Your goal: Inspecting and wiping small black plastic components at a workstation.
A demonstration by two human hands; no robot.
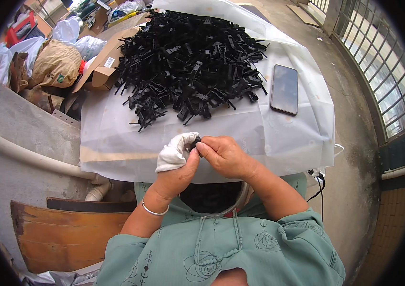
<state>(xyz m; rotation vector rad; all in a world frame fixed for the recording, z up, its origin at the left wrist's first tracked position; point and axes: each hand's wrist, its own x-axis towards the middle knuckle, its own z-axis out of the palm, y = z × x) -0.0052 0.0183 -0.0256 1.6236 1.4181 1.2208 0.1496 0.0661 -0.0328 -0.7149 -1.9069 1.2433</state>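
My left hand (179, 168), its fingers wrapped in a white cloth or partial glove (173, 153), grips a small black plastic piece (195, 143). From the other side, the thumb and fingers of my right hand (224, 155) pinch the same piece. Most of it is hidden by my fingers, so its exact shape cannot be made out. Just beyond my hands, a large heap of black plastic pieces with thin prongs (188, 66) covers the far part of the table. Below my wrists, a round container (246, 196) sits at my lap with dark contents.
Whitish sheeting (302, 138) covers the table. A phone (284, 89) lies right of the heap, and an opened cardboard box (104, 66) leans at its left. Bags (57, 62) crowd the far left. A pipe (31, 155) runs along the left wall; a barred window (379, 57) is at right.
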